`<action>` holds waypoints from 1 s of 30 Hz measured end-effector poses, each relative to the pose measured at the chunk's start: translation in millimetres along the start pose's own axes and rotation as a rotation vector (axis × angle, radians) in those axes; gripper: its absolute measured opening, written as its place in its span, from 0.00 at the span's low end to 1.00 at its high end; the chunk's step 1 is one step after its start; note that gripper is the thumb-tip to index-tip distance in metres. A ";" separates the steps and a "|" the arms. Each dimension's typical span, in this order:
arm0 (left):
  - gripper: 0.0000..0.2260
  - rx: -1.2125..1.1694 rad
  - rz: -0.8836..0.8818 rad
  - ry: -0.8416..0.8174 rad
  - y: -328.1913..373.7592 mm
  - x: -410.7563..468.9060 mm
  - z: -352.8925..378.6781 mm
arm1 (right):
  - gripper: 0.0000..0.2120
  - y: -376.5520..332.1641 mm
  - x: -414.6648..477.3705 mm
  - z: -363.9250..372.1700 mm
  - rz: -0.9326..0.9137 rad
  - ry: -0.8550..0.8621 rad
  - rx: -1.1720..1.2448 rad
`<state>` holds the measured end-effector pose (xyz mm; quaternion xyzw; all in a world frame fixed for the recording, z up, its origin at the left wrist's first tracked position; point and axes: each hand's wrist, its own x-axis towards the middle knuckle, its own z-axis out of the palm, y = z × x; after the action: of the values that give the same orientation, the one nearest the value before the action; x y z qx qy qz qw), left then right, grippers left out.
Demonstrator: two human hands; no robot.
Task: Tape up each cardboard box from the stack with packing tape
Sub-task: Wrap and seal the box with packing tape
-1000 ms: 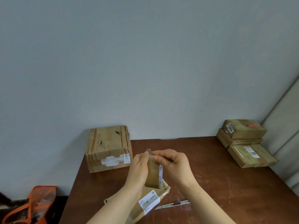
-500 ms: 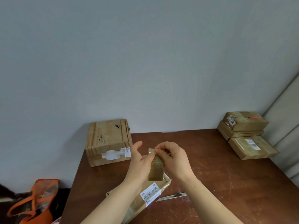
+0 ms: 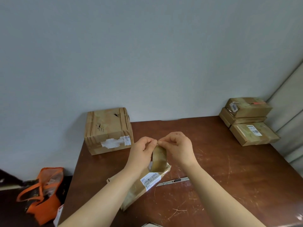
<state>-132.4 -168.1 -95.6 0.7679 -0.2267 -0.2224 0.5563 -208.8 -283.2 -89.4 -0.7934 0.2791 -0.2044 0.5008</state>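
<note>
Left hand (image 3: 142, 153), right hand (image 3: 179, 147) pinching at tape roll (image 3: 159, 160) over flat box (image 3: 144, 185); apparently no strip laid yet, stack (image 3: 247, 115) waiting.

Five cardboard boxes are on the one desk (image 3: 229, 177): a large box (image 3: 108, 128), a flat box (image 3: 139, 190), and three at the far right, a top box (image 3: 248, 107) on a lower box (image 3: 246, 120) with a third box (image 3: 254, 133) beside them. There is one roll of packing tape (image 3: 159, 158), one utility knife (image 3: 173, 181) and one orange bag (image 3: 42, 194). Two hands show, the left hand (image 3: 142, 153) and the right hand (image 3: 178, 148).
</note>
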 end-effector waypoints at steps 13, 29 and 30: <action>0.30 -0.174 -0.319 -0.045 -32.8 15.4 34.9 | 0.08 70.4 -4.8 -29.3 0.286 -0.235 0.100; 0.29 0.186 -0.765 0.501 -132.3 -25.8 -4.2 | 0.25 164.0 25.7 -27.0 0.039 -0.187 -1.027; 0.28 0.181 -0.778 0.512 -137.8 -27.1 -4.4 | 0.23 160.4 26.2 -14.8 0.002 -0.215 -0.904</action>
<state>-137.5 -110.3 -223.5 0.8712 0.2038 -0.1973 0.4006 -236.0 -365.2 -227.8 -0.9486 0.2873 0.0216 0.1311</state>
